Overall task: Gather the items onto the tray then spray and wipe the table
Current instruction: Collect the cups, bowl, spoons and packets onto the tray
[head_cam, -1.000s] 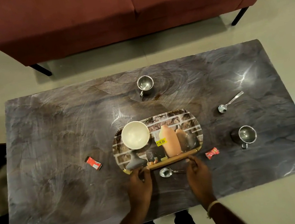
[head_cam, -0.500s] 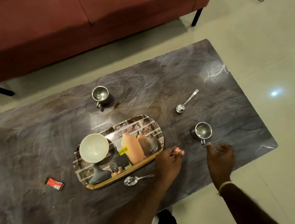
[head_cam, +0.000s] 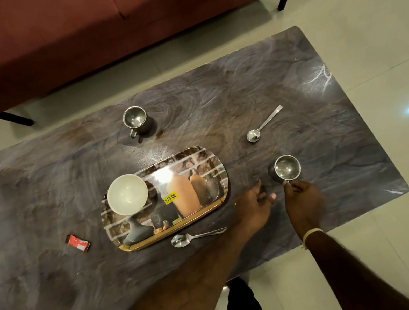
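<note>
Head view: I see the tray (head_cam: 220, 179) mid-table (head_cam: 39, 184) holding only a white bowl (head_cam: 127, 194); two steel cups (head_cam: 287, 167), two spoons (head_cam: 264, 126) and a red wrapper (head_cam: 78, 243) lie outside it. My right hand (head_cam: 302, 199) pinches the near cup's handle; my left hand (head_cam: 254, 204) looks curled, contents hidden. I judge gathering barely begun, spraying and wiping ahead.

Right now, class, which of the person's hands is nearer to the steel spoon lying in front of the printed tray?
Left. The left hand lies just right of the steel spoon; the right hand is farther right.
</note>
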A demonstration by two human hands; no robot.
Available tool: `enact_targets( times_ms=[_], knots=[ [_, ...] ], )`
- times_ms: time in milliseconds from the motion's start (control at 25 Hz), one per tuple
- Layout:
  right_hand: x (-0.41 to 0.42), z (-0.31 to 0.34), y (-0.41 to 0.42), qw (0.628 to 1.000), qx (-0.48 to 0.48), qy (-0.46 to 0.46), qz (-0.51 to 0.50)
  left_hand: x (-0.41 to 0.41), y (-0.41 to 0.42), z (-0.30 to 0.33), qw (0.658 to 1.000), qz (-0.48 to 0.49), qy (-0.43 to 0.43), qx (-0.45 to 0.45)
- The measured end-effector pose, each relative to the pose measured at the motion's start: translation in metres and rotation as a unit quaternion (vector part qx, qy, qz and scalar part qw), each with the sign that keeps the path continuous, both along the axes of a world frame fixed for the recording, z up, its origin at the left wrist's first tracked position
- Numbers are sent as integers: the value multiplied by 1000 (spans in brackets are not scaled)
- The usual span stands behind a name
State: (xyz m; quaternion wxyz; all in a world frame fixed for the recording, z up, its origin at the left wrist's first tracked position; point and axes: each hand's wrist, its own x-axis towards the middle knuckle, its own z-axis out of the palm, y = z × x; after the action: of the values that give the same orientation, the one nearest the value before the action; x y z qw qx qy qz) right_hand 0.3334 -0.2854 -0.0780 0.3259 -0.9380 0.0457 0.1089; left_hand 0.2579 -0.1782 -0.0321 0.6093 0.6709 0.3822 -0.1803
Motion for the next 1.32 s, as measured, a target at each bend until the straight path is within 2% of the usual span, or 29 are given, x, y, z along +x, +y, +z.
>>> enact_targets(
  times_ms=[240,520,600,680,920,1120,1320],
  knots=[
    [5,-13,-2,1000,-5,18,11,0,6,8,999,3,-7,-45],
    [-3,-6,6,998,-24,-38,45,-6,19,19,996,24,-6,-81],
    [-21,9,19,997,5,-41,71,-15,21,18,996,69,-16,-56],
    [-50,24,40,996,44,-5,79,-32,27,14,986,160,-42,-9],
    [-167,39,118,972,142,84,168,-124,68,18,926,359,-20,114],
    [-238,18,156,957,136,108,231,-192,107,7,904,378,46,194],
    [-271,2,175,946,120,135,268,-222,124,-3,896,385,91,204]
  ],
)
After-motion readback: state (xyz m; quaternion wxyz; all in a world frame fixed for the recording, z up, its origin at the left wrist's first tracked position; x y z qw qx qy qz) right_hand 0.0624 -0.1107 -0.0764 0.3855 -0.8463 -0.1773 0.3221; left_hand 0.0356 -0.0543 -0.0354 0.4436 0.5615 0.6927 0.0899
